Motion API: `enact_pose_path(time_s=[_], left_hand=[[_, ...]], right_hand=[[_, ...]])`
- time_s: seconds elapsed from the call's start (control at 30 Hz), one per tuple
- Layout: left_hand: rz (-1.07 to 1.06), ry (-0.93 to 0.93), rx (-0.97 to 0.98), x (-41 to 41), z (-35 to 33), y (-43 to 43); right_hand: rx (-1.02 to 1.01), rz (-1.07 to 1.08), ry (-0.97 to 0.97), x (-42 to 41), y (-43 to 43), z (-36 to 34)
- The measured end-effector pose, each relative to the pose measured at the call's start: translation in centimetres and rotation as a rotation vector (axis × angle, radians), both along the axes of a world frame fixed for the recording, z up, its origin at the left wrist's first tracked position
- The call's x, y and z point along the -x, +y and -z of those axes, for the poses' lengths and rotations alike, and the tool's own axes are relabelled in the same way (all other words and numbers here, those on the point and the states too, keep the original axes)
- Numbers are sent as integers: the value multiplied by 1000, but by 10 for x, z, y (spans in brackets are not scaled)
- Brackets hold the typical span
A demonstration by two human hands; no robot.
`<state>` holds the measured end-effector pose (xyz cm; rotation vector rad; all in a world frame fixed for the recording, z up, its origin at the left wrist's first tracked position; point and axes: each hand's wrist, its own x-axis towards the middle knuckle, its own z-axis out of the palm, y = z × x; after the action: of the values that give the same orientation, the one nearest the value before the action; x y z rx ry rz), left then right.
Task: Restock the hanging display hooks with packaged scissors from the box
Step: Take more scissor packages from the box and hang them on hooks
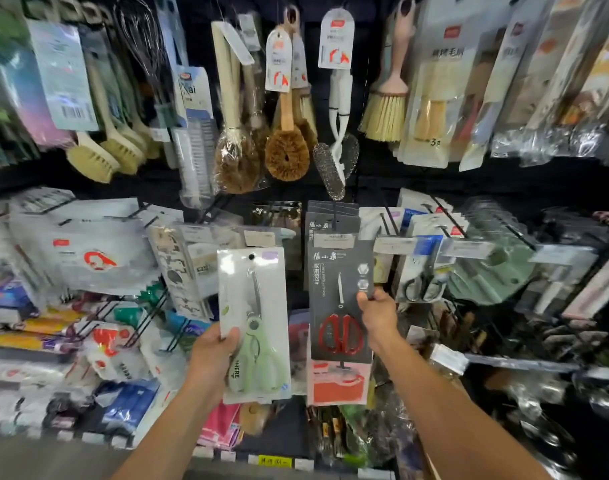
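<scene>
Gripping the lower left edge of a white pack of green scissors (258,299), the left hand (214,355) holds it upright before the display rack (469,174). Beside it, the right hand (377,315) pinches the right edge of a dark pack of red-handled scissors (336,292), frontmost of a hanging row. Above and behind, packaged brushes (287,152) hang.

Up top on the dark display wall (375,174), hanging in a row: round fibre brushes (287,150), a whisk (140,39), a pink-handled brush (387,109). Lower down, wire hooks (450,218) loaded with grey scissors cards (332,220), black-handled scissors (422,287) just to the right.
</scene>
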<state>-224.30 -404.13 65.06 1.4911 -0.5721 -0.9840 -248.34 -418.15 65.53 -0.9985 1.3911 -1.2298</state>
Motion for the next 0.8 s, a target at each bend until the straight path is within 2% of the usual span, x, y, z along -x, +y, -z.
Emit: enact_pose_path(time_s=[0.1, 0.4, 0.57, 0.8], left_hand=[[-12, -2, 1, 1, 1, -2], [13, 26, 3, 10, 0, -6], [-14, 39, 6, 7, -2, -5], [-46, 36, 8, 4, -1, -1]], right_hand=[[19, -19, -43, 2, -4, 2], [5, 12, 55, -8, -19, 7], [36, 35, 3, -15, -29, -3], [58, 78, 40, -25, -31, 5]])
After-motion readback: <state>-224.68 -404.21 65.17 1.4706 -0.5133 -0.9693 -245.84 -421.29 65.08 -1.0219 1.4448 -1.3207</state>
